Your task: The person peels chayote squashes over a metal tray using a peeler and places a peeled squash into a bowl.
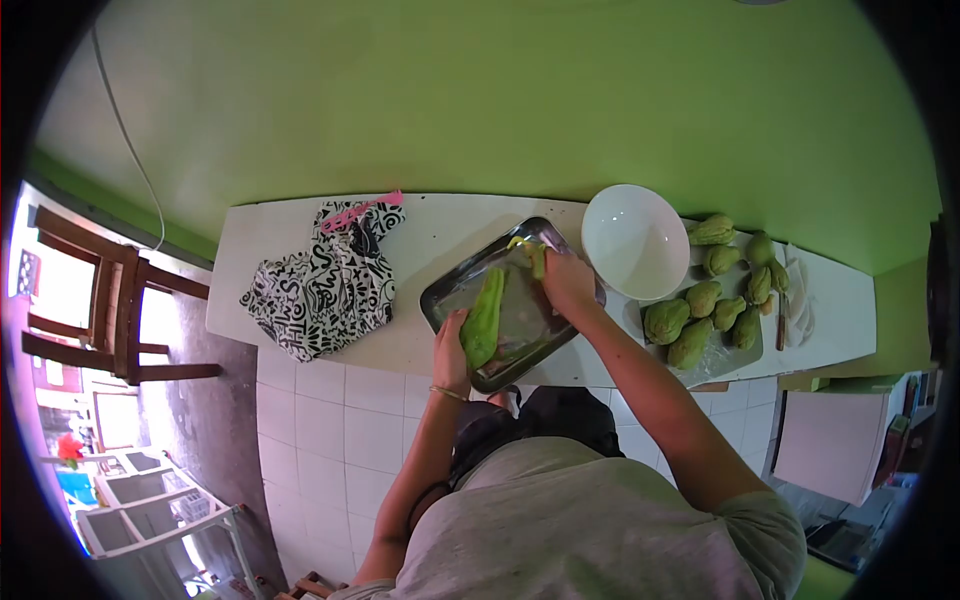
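Note:
My left hand (452,350) is closed around the lower end of a long, pear-shaped green chayote (485,325), which looks smooth and slants upward. It is above a dark-rimmed metal tray (438,290). My right hand (567,287) is at the tray's right side with its fingers bent closed. At its fingertips shows a curled yellow-green piece (536,260); whether this is peel or a tool, I cannot make out. The chayote and this piece are apart. Water or a wet shine covers the tray's bottom.
A white bowl (635,240) stands right of the tray. Beyond it, several chayotes (690,342) lie on a grey tray (712,368), near a brown-handled knife (781,332). Left lies a black-and-white patterned cloth (330,290) with a pink strip (362,211). A green wall (480,110) backs the white counter (240,270).

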Available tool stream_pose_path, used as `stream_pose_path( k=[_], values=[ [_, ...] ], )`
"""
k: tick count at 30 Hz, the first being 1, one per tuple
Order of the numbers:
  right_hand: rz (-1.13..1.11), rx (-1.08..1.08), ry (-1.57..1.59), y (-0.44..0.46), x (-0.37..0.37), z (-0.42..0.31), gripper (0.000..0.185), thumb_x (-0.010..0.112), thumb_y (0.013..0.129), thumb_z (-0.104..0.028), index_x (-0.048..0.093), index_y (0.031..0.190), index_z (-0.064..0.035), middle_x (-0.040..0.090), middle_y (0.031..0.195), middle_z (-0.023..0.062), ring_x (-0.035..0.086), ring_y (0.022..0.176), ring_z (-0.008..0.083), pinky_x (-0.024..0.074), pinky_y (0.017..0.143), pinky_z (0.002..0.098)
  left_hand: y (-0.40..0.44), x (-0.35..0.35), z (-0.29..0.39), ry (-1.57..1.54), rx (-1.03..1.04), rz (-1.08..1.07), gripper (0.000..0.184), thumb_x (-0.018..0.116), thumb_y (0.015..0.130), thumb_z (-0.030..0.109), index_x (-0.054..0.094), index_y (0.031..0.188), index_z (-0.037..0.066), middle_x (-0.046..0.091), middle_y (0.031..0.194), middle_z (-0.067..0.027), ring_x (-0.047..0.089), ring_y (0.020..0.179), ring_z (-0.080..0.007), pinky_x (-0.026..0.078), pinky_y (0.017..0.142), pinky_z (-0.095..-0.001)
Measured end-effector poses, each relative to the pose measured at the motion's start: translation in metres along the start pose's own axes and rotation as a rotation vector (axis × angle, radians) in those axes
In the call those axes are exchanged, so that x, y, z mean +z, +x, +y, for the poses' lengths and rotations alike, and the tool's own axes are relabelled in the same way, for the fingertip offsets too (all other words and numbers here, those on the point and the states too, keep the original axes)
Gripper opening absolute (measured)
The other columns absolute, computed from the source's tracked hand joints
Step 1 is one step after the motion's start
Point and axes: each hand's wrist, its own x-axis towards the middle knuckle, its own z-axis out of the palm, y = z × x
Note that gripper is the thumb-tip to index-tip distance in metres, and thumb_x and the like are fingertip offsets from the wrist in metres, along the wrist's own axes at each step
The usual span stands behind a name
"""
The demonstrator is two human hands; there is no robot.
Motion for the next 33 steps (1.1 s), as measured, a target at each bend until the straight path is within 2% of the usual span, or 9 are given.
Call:
stream_pose_path(
  k=[2,7,11,16,20,26,29,32,33],
  values=[
    [-0.024,0.087,0.094,-0.009,-0.025,-0.016,0.052,0.037,0.094,-0.047,0.057,0.071,-0.0054,0.061,0.065,0.0162,0.061,0.055,0.0357,0.0472,0.049,0.0444,-0.001,-0.004,0.004,-0.027,-0.054,-0.021,0.044,0.035,0.092,0.039,0.056,0.104,0.003,0.064,0.078,-0.0129,0.059,0.053,-0.0194,0.04,0.036,-0.0244],
    [-0.005,-0.052,0.155,-0.035,-0.046,-0.049,0.047,0.043,0.093,-0.044,0.056,0.069,-0.0055,0.059,0.06,0.0152,0.059,0.053,0.0349,0.046,0.047,0.0432,0.005,-0.009,0.008,-0.073,-0.101,-0.169,0.047,0.034,0.092,0.042,0.057,0.106,0.004,0.064,0.081,-0.0122,0.059,0.055,-0.0177,0.039,0.037,-0.0235],
    [-0.104,-0.131,0.228,-0.053,-0.048,-0.066,0.045,0.046,0.092,-0.042,0.056,0.067,-0.0058,0.057,0.054,0.0136,0.058,0.051,0.0335,0.0464,0.046,0.0414,0.01,-0.002,0.004,-0.157,-0.155,-0.116,0.046,0.033,0.091,0.044,0.057,0.102,0.006,0.063,0.079,-0.0103,0.057,0.053,-0.0184,0.036,0.035,-0.0212],
    [-0.026,-0.201,0.192,-0.059,-0.035,-0.067,0.042,0.05,0.091,-0.04,0.057,0.066,-0.0065,0.056,0.054,0.0123,0.058,0.048,0.0308,0.0454,0.043,0.0387,0.014,0.0,-0.001,-0.26,-0.183,-0.115,0.044,0.032,0.091,0.044,0.056,0.098,0.008,0.061,0.076,-0.0078,0.055,0.051,-0.019,0.033,0.033,-0.0193],
    [0.023,-0.22,0.094,-0.045,-0.03,-0.063,0.039,0.053,0.09,-0.038,0.057,0.066,-0.0067,0.056,0.055,0.0127,0.058,0.048,0.0285,0.0449,0.042,0.0373,0.011,0.003,0.007,-0.233,-0.188,-0.123,0.045,0.033,0.091,0.043,0.056,0.102,0.006,0.062,0.076,-0.0108,0.055,0.049,-0.0194,0.034,0.031,-0.0197],
    [0.003,0.003,-0.075,0.011,-0.008,-0.017,0.05,0.043,0.093,-0.045,0.056,0.067,-0.0047,0.058,0.057,0.0161,0.06,0.051,0.033,0.0472,0.045,0.0423,0.007,-0.006,0.001,-0.061,-0.105,-0.224,0.046,0.033,0.091,0.04,0.055,0.107,0.003,0.064,0.075,-0.015,0.057,0.048,-0.0209,0.036,0.032,-0.0222],
    [0.068,0.194,0.133,0.017,-0.007,-0.009,0.055,0.038,0.094,-0.047,0.057,0.067,-0.0027,0.059,0.06,0.0175,0.061,0.059,0.0343,0.0476,0.054,0.0434,0.002,-0.005,0.004,-0.033,-0.084,-0.2,0.046,0.033,0.092,0.04,0.054,0.108,0.002,0.064,0.078,-0.0139,0.059,0.052,-0.0212,0.04,0.035,-0.024],
    [-0.102,0.371,0.701,0.009,-0.022,-0.011,0.057,0.037,0.094,-0.049,0.059,0.07,-0.0021,0.057,0.058,0.0163,0.06,0.061,0.0334,0.0458,0.058,0.0424,-0.002,-0.009,0.005,-0.009,-0.062,-0.123,0.043,0.037,0.092,0.038,0.052,0.112,0.003,0.063,0.086,-0.012,0.062,0.063,-0.021,0.047,0.042,-0.026],
    [-0.155,0.369,0.726,0.005,-0.027,-0.016,0.057,0.037,0.094,-0.049,0.06,0.071,-0.002,0.057,0.058,0.0162,0.06,0.062,0.0329,0.0452,0.059,0.0423,-0.004,-0.006,0.006,-0.021,-0.047,-0.099,0.041,0.041,0.091,0.035,0.05,0.113,0.002,0.062,0.09,-0.0117,0.062,0.066,-0.021,0.049,0.046,-0.0271]
  ],
)
